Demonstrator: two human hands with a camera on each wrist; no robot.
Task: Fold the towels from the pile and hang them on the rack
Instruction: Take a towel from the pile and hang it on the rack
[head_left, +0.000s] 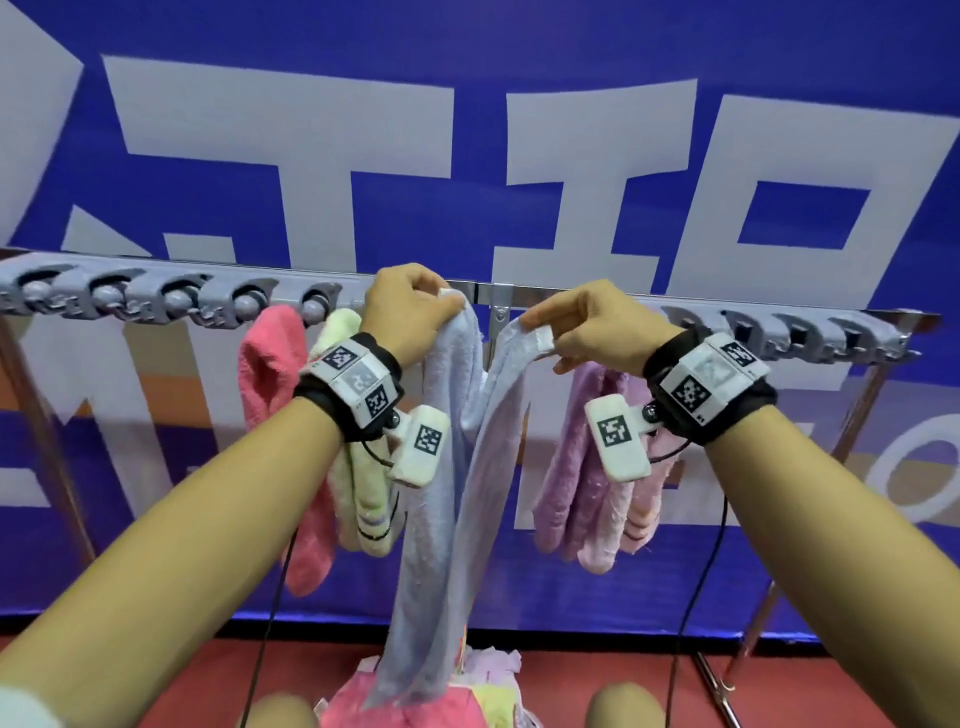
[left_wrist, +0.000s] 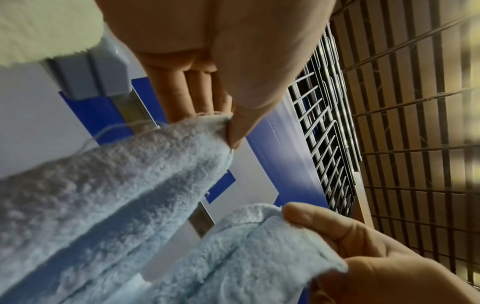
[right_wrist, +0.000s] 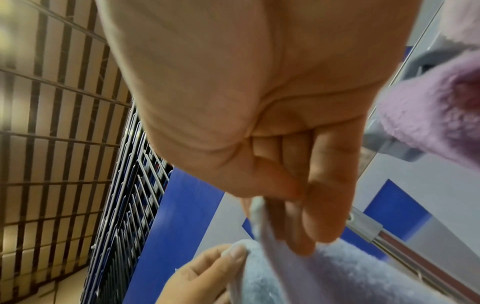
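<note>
A pale blue towel (head_left: 441, 519) was pinched by its top corners in the left hand (head_left: 410, 312) and right hand (head_left: 597, 327), just before the rack (head_left: 493, 291).

A blue banner with large pale grey characters (head_left: 322, 156) fills the wall above a red floor (head_left: 130, 670); dark wire grid panels (left_wrist: 415, 144) stand beyond.

Metal rack (head_left: 488, 291) with grey clip hooks, pink towel (head_left: 275, 395), pale yellow-green towel (head_left: 358, 499) and lilac towel (head_left: 587, 483) hanging from it, red floor (head_left: 571, 675) bearing towel pile (head_left: 415, 701)
</note>
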